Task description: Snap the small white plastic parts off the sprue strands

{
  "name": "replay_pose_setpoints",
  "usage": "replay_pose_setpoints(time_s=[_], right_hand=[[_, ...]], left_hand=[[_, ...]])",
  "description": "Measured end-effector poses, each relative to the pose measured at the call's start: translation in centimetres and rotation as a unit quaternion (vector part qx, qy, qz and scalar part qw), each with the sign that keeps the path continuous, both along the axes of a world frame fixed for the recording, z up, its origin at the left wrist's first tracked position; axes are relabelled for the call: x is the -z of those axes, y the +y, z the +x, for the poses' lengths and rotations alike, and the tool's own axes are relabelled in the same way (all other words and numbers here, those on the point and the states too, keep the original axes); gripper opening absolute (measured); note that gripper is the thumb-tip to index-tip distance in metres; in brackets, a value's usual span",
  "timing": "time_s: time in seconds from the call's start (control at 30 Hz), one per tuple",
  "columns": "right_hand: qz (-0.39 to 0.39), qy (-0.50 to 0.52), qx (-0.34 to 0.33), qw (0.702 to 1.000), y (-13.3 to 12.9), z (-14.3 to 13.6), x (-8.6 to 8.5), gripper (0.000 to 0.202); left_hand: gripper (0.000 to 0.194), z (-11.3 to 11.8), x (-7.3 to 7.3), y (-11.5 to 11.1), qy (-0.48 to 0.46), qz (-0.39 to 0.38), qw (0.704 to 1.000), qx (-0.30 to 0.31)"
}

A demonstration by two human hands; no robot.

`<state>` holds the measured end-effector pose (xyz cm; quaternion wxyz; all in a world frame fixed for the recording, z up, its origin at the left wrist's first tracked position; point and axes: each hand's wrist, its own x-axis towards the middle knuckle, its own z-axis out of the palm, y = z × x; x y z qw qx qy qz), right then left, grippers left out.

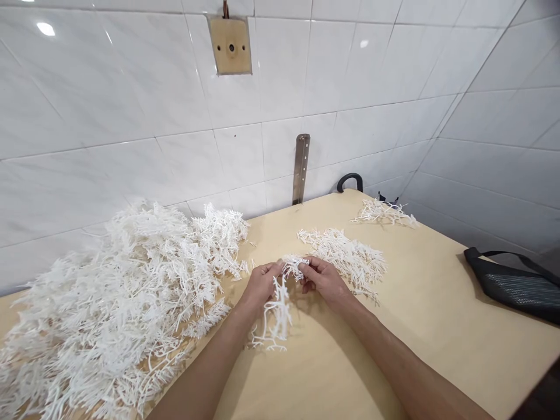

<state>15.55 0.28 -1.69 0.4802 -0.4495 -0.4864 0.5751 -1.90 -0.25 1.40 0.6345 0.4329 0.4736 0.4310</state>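
Observation:
My left hand point(262, 283) and my right hand point(322, 279) are close together above the tan table point(332, 361). Between them they pinch a white branching plastic piece point(280, 312), part of which hangs down below my left hand. Its upper part point(294, 266) spans the gap between my fingertips. On the left lies a large heap of similar white branched pieces point(118, 297). Just beyond my right hand is a smaller white pile point(347, 256).
A third small white pile point(385, 213) lies near the table's far corner, by a black curved handle point(350, 179). A black mesh bag point(516, 286) rests at the right edge. A metal strip point(301, 169) stands against the tiled wall point(280, 76).

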Motion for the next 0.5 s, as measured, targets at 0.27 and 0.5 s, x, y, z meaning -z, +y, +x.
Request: replay_pose_setpoints(time_s=[0.27,0.5], right_hand=[[0.003,-0.009,-0.003,1.0,0.03,0.0,0.2,0.037],[-0.015,0.03,-0.044,0.998,-0.01,0.08,0.24,0.037]], left_hand=[[0.035,0.09,-0.47,-0.11,-0.01,-0.002,1.0,0.001],[0.034,0.33,-0.87,-0.26,-0.068,0.01,0.997,-0.018]])
